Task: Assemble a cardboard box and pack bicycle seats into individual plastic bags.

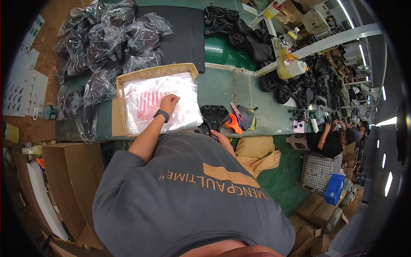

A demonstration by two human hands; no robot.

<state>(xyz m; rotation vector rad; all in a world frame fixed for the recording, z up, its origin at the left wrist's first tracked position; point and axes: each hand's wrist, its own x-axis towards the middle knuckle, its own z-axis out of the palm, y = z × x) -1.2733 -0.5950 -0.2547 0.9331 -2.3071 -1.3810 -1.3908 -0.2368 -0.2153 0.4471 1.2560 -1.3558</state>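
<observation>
My left hand (168,104), with a dark watch on its wrist, is over a stack of clear plastic bags (141,115) with red print. Its fingers are pinched together at the top bag; the film between them is hard to see. The bags lie in a shallow cardboard box (121,103) on the green table. Close against my body, my right hand (221,138) grips a black bicycle saddle (215,113) by its narrow end, its underside turned up. Part of that hand is hidden by the saddle.
Plastic-wrapped saddles (102,47) are piled at the far left, beside a black mat (182,34). Orange-handled scissors (233,123) and a grey pouch (247,116) lie right of the saddle. Bare saddles (257,47) sit farther back. Another person (332,139) works at the right.
</observation>
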